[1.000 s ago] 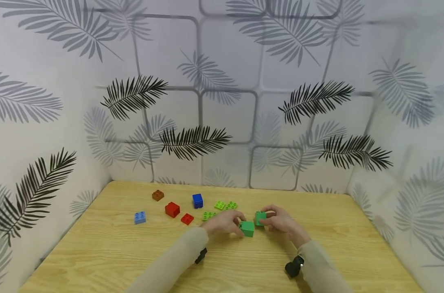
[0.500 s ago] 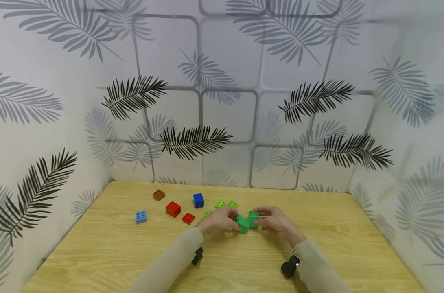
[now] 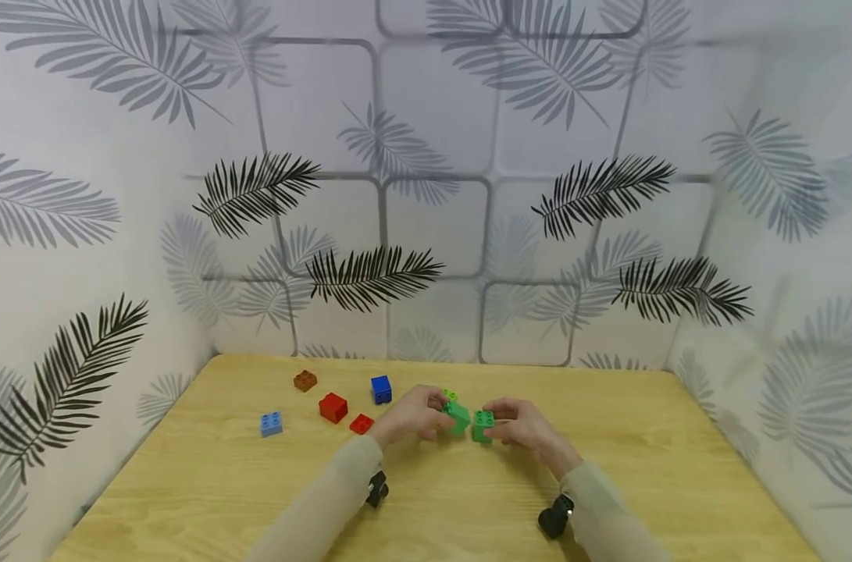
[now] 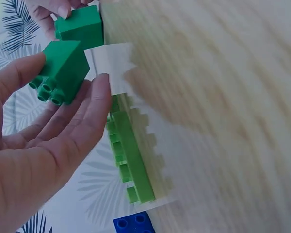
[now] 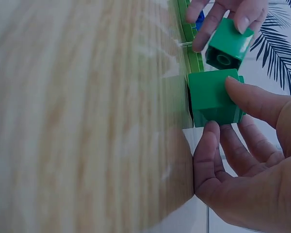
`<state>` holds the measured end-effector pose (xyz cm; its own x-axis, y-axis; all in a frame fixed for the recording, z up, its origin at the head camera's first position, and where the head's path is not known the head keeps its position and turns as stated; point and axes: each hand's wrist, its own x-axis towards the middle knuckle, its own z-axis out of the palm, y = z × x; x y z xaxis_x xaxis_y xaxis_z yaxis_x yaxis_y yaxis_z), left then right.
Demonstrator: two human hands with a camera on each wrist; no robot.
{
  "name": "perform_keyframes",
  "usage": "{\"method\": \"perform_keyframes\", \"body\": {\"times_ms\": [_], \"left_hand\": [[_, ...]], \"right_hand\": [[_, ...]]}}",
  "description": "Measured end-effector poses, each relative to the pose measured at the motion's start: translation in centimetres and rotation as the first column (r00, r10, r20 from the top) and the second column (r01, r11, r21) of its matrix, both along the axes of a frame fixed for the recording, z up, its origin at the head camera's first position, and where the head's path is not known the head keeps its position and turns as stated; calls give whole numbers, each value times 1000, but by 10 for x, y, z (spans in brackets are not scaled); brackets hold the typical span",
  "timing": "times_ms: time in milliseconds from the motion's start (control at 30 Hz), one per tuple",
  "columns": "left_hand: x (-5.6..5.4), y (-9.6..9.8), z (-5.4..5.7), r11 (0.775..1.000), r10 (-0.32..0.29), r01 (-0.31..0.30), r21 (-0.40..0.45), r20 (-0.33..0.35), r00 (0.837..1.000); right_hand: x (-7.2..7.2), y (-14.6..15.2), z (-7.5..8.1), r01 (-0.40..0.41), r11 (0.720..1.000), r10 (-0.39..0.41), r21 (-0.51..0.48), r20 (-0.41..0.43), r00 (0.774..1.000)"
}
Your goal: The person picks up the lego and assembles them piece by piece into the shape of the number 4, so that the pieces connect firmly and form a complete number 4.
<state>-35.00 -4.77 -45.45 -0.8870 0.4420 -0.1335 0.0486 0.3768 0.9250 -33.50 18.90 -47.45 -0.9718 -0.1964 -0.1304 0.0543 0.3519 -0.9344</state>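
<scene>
My left hand pinches a green toy building brick between thumb and fingers. That brick is held tilted; in the left wrist view its studs point back toward the palm, and the right wrist view shows its hollow underside. Just to the right, my right hand grips a second green brick, upright with its studs on top and its base right at the tabletop. A narrow gap separates the two bricks in the head view. Lime green flat bricks lie behind my left hand, which mostly hides them in the head view.
On the wooden table, to the left, lie a dark blue brick, a red brick, a flat red brick, a brown brick and a light blue brick. A leaf-patterned wall rises behind.
Both hands have shifted left with their green bricks, the left one also farther back. The bricks came together half a second ago and now stand slightly apart. The left brick is now tilted.
</scene>
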Motion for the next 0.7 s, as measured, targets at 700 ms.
{"method": "perform_keyframes", "body": {"times_ms": [700], "left_hand": [[-4, 13, -4, 991, -36, 55, 125, -155, 987]], "right_hand": [[5, -2, -3, -44, 997, 45, 63, -19, 999]]}}
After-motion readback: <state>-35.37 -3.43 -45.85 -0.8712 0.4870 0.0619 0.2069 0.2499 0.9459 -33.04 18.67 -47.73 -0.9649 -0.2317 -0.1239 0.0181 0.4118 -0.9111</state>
